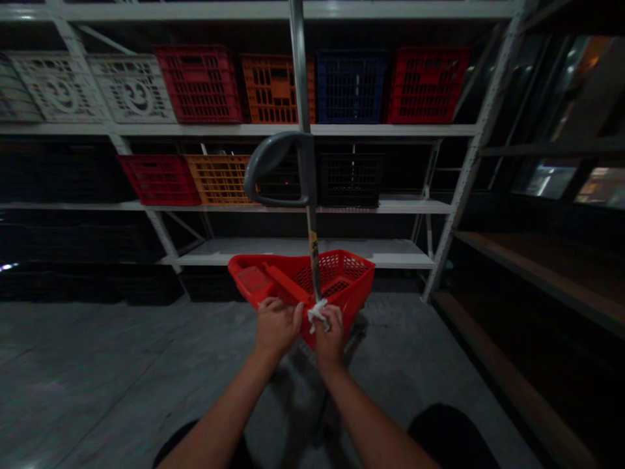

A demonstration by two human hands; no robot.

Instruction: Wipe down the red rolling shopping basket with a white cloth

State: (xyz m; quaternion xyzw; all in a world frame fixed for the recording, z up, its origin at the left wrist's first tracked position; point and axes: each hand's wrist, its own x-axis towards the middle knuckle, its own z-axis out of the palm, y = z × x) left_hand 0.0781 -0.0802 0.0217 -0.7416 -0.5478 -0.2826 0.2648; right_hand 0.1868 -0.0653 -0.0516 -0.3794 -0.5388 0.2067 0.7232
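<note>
A red plastic shopping cart (351,286) with a perforated basket stands in front of me. My left hand (279,324) is closed over the near edge of the basket. In my right hand (330,335) is a crumpled white cloth (318,315), pinched at the foot of a metal pole (303,85). The pole rises upright past the top of the view, with a yellow sticker (313,243) low on it. Partway up, a grey plastic loop handle (280,170) juts out to the left of the pole. The fingertips of both hands are partly hidden.
Behind the cart runs a white metal shelf rack (390,131). It carries red crates (200,85), an orange crate (273,91), a blue crate (349,88) and white crates (134,90). Dark shelving (537,260) stands close on the right. The floor (122,365) is grey concrete.
</note>
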